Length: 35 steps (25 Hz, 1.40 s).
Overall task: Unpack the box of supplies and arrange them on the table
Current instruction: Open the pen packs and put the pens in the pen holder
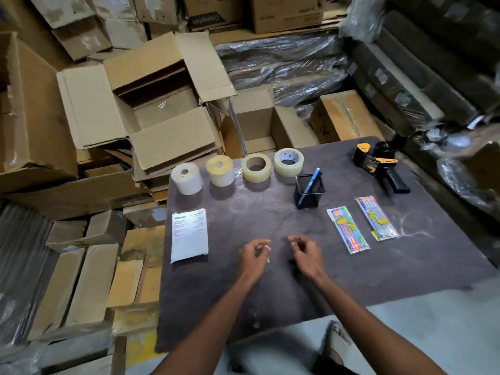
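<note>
Both hands hover low over the bench. The left hand seems to pinch a small white scrap; the right hand is loosely curled, and whether it holds anything I cannot tell. A careless sweep outward could scatter the paper stack or the straw packets. The open box looks emptied, so little may remain.

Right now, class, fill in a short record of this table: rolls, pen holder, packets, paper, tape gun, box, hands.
rolls: four in a back row, two label rolls, two tape rolls
pen holder: one blue pen inside
packets: two, side by side
paper: left edge
tape gun: back right
box: open
left hand, right hand: fingers loosely curled above the table
</note>
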Motion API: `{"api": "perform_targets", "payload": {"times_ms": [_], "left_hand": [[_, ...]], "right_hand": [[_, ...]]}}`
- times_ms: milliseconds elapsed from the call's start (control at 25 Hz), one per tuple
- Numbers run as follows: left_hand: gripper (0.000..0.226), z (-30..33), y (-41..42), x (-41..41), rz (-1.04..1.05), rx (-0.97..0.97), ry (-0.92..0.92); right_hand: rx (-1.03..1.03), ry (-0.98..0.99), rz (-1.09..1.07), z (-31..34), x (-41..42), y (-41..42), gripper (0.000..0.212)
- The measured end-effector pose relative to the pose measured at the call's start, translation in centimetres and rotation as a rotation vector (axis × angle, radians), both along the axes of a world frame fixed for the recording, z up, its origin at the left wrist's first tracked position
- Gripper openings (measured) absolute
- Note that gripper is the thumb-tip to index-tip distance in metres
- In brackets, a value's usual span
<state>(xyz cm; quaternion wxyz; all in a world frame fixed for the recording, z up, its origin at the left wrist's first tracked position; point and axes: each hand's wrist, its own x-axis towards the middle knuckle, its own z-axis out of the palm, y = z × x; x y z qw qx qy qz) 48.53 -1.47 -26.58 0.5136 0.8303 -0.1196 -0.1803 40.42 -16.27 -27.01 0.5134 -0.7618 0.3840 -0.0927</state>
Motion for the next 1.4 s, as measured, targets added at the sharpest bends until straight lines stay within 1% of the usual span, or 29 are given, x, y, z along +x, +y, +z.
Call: {"api": "perform_targets", "payload": {"times_ms": [160, 280, 320, 400, 480, 600, 640, 720, 800, 960, 1040, 1080, 1160, 1200, 1240, 1280, 1360, 1400], "left_hand": [[0.014, -0.3, -5.7, -3.6, -0.046, 0.023, 0.014], [0.016, -0.6, -11.0, -6.0, -0.042, -0.007, 0.039], [0.016, -0.5, -12.6, -6.5, -0.042, -0.004, 0.034], [0.015, -0.9, -15.5, -7.5, -0.041, -0.001, 0.036], [0.014, -1.4, -17.8, -8.4, -0.021, 0.005, 0.068], [0.015, -2.3, -19.9, -9.8, 0.035, 0.014, 0.133], [0.016, -2.4, -20.3, -10.2, 0.042, 0.017, 0.144], [0.017, -2.2, -21.2, -10.8, 0.052, 0.009, 0.148], [0.019, -2.1, -21.5, -11.1, 0.082, -0.007, 0.168], [0.019, -2.4, -21.4, -11.1, 0.142, -0.02, 0.22], [0.018, -2.7, -21.3, -10.9, 0.161, -0.032, 0.219], [0.017, -2.8, -21.3, -10.8, 0.166, -0.038, 0.218], [0.016, -3.0, -21.2, -10.8, 0.188, -0.071, 0.238], [0.019, -2.8, -21.2, -10.8, 0.208, -0.096, 0.266], [0.024, -2.6, -21.2, -10.9, 0.237, -0.125, 0.305], [0.028, -2.2, -21.1, -10.9, 0.273, -0.169, 0.359], [0.033, -1.0, -20.7, -11.2, 0.333, -0.253, 0.467], [0.033, -0.5, -20.2, -11.1, 0.343, -0.259, 0.509]], "right_hand": [[-0.057, 0.01, -0.05, 0.4, -3.9, -6.4, 0.018], [-0.121, 0.009, -0.059, 0.1, -5.8, -11.4, 0.02], [-0.158, 0.029, -0.059, 0.1, -6.2, -13.1, 0.023], [-0.228, 0.128, -0.019, 0.0, -6.9, -15.8, 0.026], [-0.293, 0.223, 0.059, -0.4, -7.4, -17.9, 0.035], [-0.304, 0.311, 0.208, -1.2, -8.0, -19.3, 0.063], [-0.295, 0.31, 0.231, -1.6, -8.2, -19.5, 0.068], [-0.319, 0.283, 0.255, -2.0, -8.4, -19.9, 0.073], [-0.356, 0.269, 0.285, -2.1, -8.5, -20.0, 0.074], [-0.296, 0.273, 0.281, -1.5, -8.1, -20.1, 0.073], [-0.238, 0.228, 0.246, -1.4, -8.1, -20.2, 0.061], [-0.167, 0.19, 0.206, -1.4, -8.2, -20.2, 0.052], [0.052, 0.111, 0.122, -0.9, -8.7, -20.1, 0.029], [0.185, 0.084, 0.098, -0.6, -8.9, -19.9, 0.021], [0.32, 0.056, 0.101, -0.3, -9.1, -19.6, 0.02], [0.452, 0.03, 0.118, -0.2, -9.3, -19.4, 0.023], [0.674, 0.025, 0.193, 0.1, -9.4, -18.9, 0.034], [0.768, 0.04, 0.236, 0.3, -9.3, -18.6, 0.039]]}}
